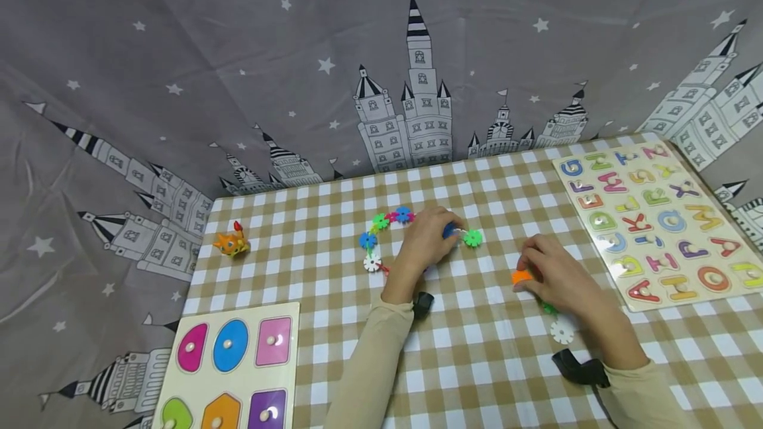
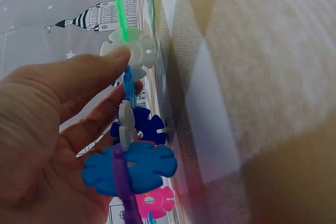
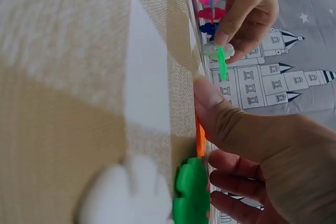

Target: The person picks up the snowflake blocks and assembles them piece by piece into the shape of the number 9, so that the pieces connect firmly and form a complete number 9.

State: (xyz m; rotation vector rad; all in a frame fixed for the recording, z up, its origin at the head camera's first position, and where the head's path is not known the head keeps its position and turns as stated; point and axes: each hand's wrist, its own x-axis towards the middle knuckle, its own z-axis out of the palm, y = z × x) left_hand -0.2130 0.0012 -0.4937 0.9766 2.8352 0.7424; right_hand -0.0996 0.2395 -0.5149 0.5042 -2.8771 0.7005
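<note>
A ring-shaped chain of colourful notched plastic discs lies on the cloth, with a blue disc (image 1: 367, 240) and a white disc (image 1: 372, 262) on its left side. My left hand (image 1: 426, 237) pinches the chain near its right end, thumb on a white disc (image 2: 137, 56). Beyond that thumb a bright green disc (image 1: 473, 238) sticks out at the end. To the right, my right hand (image 1: 554, 277) holds an orange disc (image 1: 521, 276) between thumb and fingers, close over the cloth. Near that wrist are a green disc (image 3: 190, 192) and a white disc (image 1: 561, 332), the green one partly hidden by the hand.
An alphabet puzzle board (image 1: 620, 253) lies at the right, and a shape puzzle board (image 1: 238, 379) at the front left. A small orange toy figure (image 1: 232, 242) stands at the back left. Behind the checked tablecloth (image 1: 322, 243) hangs a grey castle-print curtain (image 1: 268, 51).
</note>
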